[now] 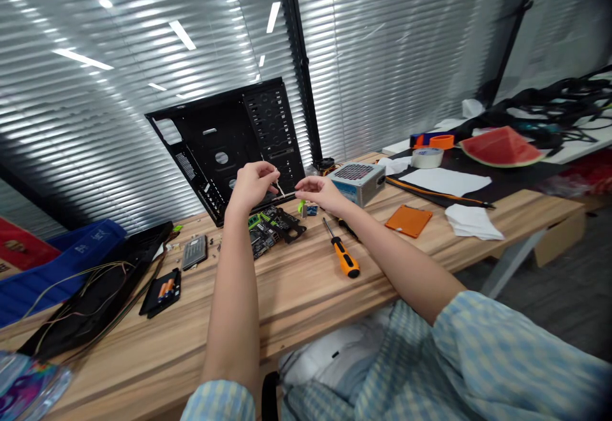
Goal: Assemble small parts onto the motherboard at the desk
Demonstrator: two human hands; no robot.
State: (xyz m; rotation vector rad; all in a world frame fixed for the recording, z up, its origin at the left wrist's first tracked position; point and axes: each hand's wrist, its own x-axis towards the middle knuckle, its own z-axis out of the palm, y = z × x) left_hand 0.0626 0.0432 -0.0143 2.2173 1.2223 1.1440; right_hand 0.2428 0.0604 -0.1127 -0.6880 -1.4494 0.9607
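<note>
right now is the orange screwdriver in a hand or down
Down: the screwdriver lies on the table; the left hand and right hand are both away from it.

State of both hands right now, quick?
Left hand: closed, seemingly pinching a thin white strip.
Right hand: fingers part-curled; can't tell if it holds anything.

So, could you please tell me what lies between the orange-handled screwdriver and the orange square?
In the head view: the right forearm and a black object it partly hides.
</note>
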